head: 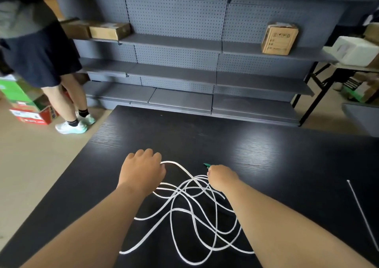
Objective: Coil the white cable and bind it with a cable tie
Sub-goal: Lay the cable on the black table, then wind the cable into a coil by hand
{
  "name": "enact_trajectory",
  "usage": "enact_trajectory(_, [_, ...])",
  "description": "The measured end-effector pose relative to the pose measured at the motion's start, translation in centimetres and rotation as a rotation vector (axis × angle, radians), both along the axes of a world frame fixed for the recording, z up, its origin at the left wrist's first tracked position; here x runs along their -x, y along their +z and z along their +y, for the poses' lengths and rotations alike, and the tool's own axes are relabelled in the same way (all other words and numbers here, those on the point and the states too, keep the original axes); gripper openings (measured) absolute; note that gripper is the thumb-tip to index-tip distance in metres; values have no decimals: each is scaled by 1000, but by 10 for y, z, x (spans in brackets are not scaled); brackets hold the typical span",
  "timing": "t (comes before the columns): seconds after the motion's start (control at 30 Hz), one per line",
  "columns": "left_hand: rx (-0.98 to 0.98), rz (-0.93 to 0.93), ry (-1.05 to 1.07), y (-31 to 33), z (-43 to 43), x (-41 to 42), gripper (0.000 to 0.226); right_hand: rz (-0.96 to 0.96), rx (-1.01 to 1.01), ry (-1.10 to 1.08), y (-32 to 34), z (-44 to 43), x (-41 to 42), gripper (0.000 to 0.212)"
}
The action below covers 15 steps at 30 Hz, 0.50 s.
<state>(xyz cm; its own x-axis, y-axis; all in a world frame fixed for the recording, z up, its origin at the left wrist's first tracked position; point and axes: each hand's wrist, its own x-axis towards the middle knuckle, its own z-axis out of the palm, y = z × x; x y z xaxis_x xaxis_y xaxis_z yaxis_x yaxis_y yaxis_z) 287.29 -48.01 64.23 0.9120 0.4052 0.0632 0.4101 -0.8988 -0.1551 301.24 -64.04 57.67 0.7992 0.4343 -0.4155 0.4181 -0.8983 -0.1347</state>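
Note:
The white cable (184,212) lies in several loose, tangled loops on the black table (266,154), between my forearms. My left hand (142,170) rests over the far left loop, fingers curled down onto it. Closed at the far right side of the tangle, my right hand (220,177) has a small green tip (206,165) sticking out past its knuckles. A thin white cable tie (362,212) lies straight on the table at the right edge, apart from both hands.
Grey pegboard shelving (178,48) stands behind the table, holding cardboard boxes (279,38). A person (41,62) stands at the left by colourful boxes (28,105) on the floor. A folding table with a white box (356,51) stands at the right.

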Motion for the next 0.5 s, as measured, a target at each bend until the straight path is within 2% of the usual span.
enact_trajectory(0.13, [-2,10,-28,-1,16,-1,29,52,3,-137,1,9,-1,33])
enact_trajectory(0.27, [-23,-12,-64,21,33,-5,30,-70,-184,-148,48,20,0,28])
enact_trajectory(0.5, [-60,-234,-90,132,56,-22,28,-418,-854,-172,216,46,19,14])
